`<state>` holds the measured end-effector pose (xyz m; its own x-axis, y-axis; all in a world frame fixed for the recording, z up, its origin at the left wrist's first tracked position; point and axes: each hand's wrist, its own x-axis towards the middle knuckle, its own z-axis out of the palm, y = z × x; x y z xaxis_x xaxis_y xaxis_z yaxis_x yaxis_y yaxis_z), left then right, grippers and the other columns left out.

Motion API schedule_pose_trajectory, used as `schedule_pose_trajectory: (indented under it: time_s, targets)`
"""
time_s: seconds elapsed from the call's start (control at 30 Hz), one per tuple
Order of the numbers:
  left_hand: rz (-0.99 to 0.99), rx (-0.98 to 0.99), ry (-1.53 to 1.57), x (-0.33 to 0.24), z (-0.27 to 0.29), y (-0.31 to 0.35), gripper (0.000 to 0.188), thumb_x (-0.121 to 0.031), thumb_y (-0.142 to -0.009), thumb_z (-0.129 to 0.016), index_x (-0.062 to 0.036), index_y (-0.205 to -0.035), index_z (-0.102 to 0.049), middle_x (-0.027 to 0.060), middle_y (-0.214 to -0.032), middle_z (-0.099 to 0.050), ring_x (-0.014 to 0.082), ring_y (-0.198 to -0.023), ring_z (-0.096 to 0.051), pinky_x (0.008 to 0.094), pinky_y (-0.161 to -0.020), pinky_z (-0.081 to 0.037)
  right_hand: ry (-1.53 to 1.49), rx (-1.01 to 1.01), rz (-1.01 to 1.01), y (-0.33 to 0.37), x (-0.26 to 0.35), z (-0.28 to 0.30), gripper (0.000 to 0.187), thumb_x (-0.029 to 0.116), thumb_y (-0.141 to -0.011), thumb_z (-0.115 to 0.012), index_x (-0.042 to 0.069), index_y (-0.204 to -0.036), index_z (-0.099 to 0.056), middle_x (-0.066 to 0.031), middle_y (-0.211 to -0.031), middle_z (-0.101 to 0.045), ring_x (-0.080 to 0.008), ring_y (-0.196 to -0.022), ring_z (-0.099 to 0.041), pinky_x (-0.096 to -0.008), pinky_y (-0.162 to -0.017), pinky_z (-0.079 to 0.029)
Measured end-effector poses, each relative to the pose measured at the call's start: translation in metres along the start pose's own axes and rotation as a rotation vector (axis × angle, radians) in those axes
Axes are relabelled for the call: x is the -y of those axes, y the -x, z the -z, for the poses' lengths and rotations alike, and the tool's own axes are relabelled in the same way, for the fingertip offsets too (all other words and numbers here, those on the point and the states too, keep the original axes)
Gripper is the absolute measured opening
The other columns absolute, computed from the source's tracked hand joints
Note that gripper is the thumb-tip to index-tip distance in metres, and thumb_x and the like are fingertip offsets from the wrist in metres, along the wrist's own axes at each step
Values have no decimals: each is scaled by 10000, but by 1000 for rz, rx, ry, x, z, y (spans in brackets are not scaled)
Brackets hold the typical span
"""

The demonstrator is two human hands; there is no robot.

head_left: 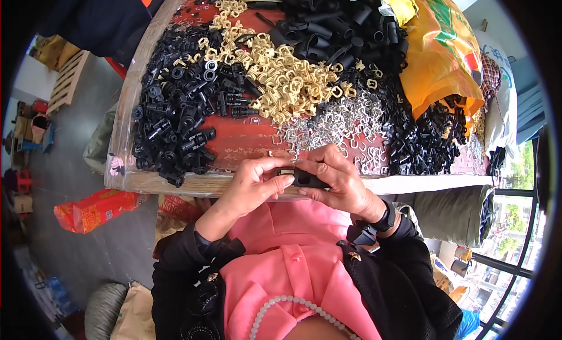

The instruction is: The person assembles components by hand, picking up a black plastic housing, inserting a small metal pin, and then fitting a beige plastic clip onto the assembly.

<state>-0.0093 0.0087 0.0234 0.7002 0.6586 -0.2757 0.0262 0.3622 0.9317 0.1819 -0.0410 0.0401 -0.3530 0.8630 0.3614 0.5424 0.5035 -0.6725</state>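
Note:
Over the near edge of the table (234, 142), both hands grip one short black plastic part (305, 177) with an opening in its side. My left hand (256, 185) pinches its left end between thumb and fingers, where a small pale piece shows. From the right, my right hand (342, 182) closes round the other end and covers much of it. Just beyond the fingers lie many bent silver wire clips (351, 120). Behind them is a heap of beige plastic rings (293, 85). Black ribbed cylindrical fittings (175, 126) are piled to the left.
Black tubes (333, 32) fill the table's far side. Small black parts (424, 144) spread at the right, beside an orange-yellow sack (439, 65). A red bag (96, 210) sits on the floor at left. Someone in dark clothing (99, 21) is at the far left corner.

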Motion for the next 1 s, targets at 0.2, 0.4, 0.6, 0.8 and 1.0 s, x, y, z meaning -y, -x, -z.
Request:
schedule_pose_trajectory:
  time_s: [0.2, 0.4, 0.6, 0.8, 1.0]
  targets:
    - [41, 34, 71, 2, -12, 8, 270, -71, -783, -555, 51, -1022, -521, 40, -770, -572, 61, -611, -518, 183, -556, -442, -75, 16, -22, 8, 11, 0, 447, 110, -613, -702, 11, -1019, -543, -94, -860, -481, -224, -793, -480, -319, -676, -422]
    - [55, 37, 115, 4, -15, 11, 262, -60, -796, -534, 57, -1030, -510, 58, -852, -574, 89, -703, -546, 204, -617, -458, 30, -38, -26, 16, 20, -10, 447, 111, -630, -695, 15, -1035, -534, -91, -860, -470, -219, -806, -481, -322, -691, -418]
    - [126, 78, 182, 1, -3, 1, 284, -56, -795, -531, 50, -1055, -493, 68, -932, -562, 109, -792, -552, 214, -690, -461, -183, 43, -134, 9, 8, -15, 575, 164, -636, -690, 5, -1135, -450, -149, -1044, -480, -278, -966, -476, -351, -804, -397]
    - [-24, 57, 264, 9, 1, -7, 355, -35, -771, -549, 22, -1107, -451, 78, -977, -546, 127, -862, -539, 246, -699, -477, -474, 354, -3, -15, -6, 5, 683, 269, -618, -685, -15, -1169, -397, -191, -1143, -437, -333, -1045, -433, -393, -876, -350]
    - [163, 50, 366, 7, -11, -4, 405, -22, -769, -549, 10, -1141, -392, 73, -973, -530, 146, -887, -537, 294, -720, -484, -454, 414, 64, -7, -13, -1, 710, 300, -590, -667, -17, -1167, -404, -174, -1120, -461, -316, -1040, -442, -396, -874, -346]
